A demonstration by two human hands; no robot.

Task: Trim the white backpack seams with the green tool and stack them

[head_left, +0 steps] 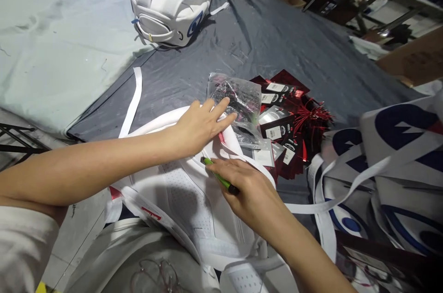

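Left hand (200,124) lies flat, fingers spread, on the top edge of the white backpack (194,196), fingertips touching the clear plastic bag (238,106) just beyond it. Right hand (247,191) is pinched shut on a green lighter (216,174), tip against the backpack fabric. My worry: flame there could scorch the white mesh or nick the left thumb. Lighter's tip is half hidden, and the red hang tags (289,127) beside the bag are unreadable.

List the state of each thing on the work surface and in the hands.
White backpack: lying flat under both hands.
Left hand: open, fingers spread, pressing on the backpack's top edge.
Right hand: closed on a green lighter.
Clear plastic bag: crumpled, beside the left fingertips.
Red hang tags: piled loosely.
Second white backpack: lying apart, untouched.
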